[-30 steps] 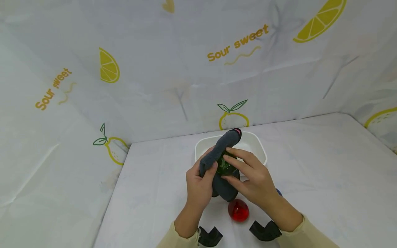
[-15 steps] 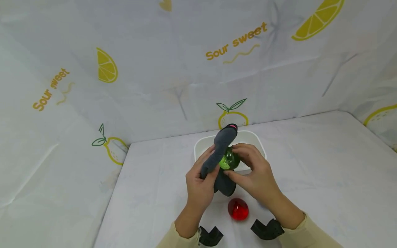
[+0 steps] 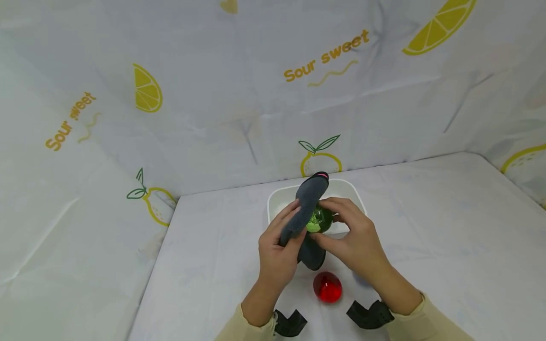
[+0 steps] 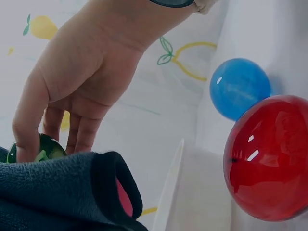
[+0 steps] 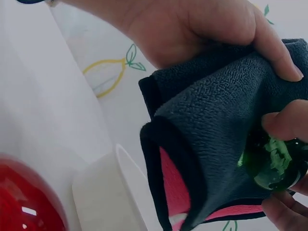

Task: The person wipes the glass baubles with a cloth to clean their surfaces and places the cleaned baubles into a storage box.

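My left hand [image 3: 279, 251] grips a dark grey cloth with a pink underside [image 3: 308, 203] and holds it up above the white tub [image 3: 275, 204]. My right hand [image 3: 350, 241] pinches a green glossy ball [image 3: 319, 220] against the cloth. In the right wrist view the cloth [image 5: 216, 130] folds around the green ball [image 5: 274, 159], with the left hand [image 5: 202, 29] above it. In the left wrist view the right hand [image 4: 82, 82] has its fingertips on the green ball [image 4: 45, 149] above the cloth [image 4: 62, 192].
A red glossy ball [image 3: 327, 287] lies on the white table just before my hands, large in the left wrist view as the red ball [image 4: 269, 159] beside a blue ball [image 4: 239, 87]. Lemon-print sheets wall the table behind and at both sides.
The right hand has turned the green ball against the cloth, baring more of it, and both hands have risen slightly over the tub. The red ball has not moved.
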The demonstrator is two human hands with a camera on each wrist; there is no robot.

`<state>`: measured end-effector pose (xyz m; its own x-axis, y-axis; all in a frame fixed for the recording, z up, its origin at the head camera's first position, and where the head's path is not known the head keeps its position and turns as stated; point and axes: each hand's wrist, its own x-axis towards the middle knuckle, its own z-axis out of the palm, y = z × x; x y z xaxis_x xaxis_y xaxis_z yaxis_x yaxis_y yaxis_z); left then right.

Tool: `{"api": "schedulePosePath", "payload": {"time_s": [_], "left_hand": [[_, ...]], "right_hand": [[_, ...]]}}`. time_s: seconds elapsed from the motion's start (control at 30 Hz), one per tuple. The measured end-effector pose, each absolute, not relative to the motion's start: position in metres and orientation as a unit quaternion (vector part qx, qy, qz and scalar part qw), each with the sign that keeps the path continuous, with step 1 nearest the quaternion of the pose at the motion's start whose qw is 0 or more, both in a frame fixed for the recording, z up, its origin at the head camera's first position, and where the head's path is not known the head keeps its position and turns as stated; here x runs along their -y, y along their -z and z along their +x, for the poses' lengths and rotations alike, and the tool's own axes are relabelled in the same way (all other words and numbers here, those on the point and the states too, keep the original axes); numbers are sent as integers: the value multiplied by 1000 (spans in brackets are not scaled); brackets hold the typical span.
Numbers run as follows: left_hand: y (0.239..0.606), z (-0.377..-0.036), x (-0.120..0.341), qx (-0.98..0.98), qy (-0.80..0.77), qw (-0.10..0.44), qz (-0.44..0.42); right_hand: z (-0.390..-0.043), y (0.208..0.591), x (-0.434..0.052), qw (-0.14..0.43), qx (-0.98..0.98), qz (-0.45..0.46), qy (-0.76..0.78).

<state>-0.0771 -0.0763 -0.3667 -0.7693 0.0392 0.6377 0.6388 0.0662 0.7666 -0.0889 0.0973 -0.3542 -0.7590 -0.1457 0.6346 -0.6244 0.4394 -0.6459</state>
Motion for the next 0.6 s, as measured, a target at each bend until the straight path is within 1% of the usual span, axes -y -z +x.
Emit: {"api": "schedulePosePath", "payload": {"time_s": [0.17,0.43,0.5,0.6], "left_hand": [[368,-76,75,694,634,237,-245],[366,-74,74,698,632,236,-239],[366,-74,75,697,635,235,-236],[365,-74,76,691,646,232,-228]], "right_hand": [[-88,355,-96,207,773,201,-565],[-86,354,-95,82,726,120,-673],[-86,354,-95,65,719,111,-683],[-85,353,-94,62,713,122,-687]]}}
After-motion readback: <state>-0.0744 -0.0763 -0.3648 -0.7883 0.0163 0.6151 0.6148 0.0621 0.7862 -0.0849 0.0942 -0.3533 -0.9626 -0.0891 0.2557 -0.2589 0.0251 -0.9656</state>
